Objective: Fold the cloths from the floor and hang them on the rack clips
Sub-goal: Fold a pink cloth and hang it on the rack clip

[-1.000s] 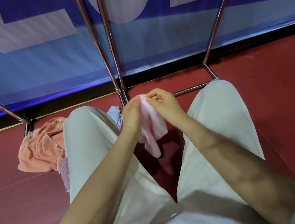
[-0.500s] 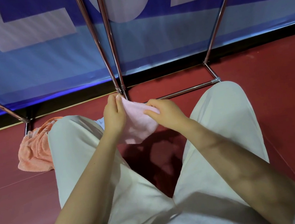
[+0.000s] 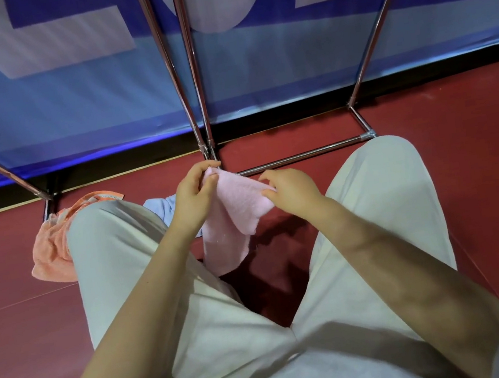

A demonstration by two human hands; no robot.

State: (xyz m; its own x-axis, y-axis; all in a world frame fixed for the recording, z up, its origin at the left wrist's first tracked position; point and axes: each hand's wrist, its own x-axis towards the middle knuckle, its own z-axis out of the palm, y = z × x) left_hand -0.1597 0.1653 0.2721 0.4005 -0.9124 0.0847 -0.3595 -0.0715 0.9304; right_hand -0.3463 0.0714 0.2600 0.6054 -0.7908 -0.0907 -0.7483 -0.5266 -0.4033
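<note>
Pinching one fuzzy pink cloth (image 3: 236, 213), left hand (image 3: 193, 196) and right hand (image 3: 291, 189) held apart; two crumpled cloths (image 3: 53, 248) lay left.

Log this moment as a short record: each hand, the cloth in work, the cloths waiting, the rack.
left hand: pinches the pink cloth's upper corner
right hand: grips the cloth's other edge
pink cloth: held in the air between the knees, lower part hanging
orange cloth: on the floor, beside the left leg
blue cloth: partly hidden behind the left arm
rack: metal poles ahead; clips out of view
</note>
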